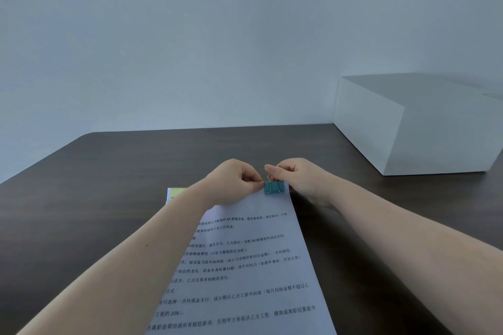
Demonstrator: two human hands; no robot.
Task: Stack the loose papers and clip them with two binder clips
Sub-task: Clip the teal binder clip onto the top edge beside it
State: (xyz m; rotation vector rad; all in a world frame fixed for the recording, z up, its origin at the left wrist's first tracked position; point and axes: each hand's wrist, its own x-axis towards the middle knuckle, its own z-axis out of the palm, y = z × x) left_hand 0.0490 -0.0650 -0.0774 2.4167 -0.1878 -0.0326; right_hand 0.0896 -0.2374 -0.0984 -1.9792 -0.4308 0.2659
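A stack of printed white papers (245,266) lies on the dark table, running from the near edge toward the far side. A teal binder clip (274,187) sits clamped on the stack's far edge near its right corner, one wire handle standing up. My left hand (231,183) pinches the paper edge just left of the clip. My right hand (296,178) holds the clip's raised wire handle between thumb and forefinger. A yellow-green binder clip (176,192) shows at the far left corner, mostly hidden behind my left forearm.
A large white box (413,128) stands at the back right of the dark wooden table (109,185). A plain pale wall rises behind the table's far edge.
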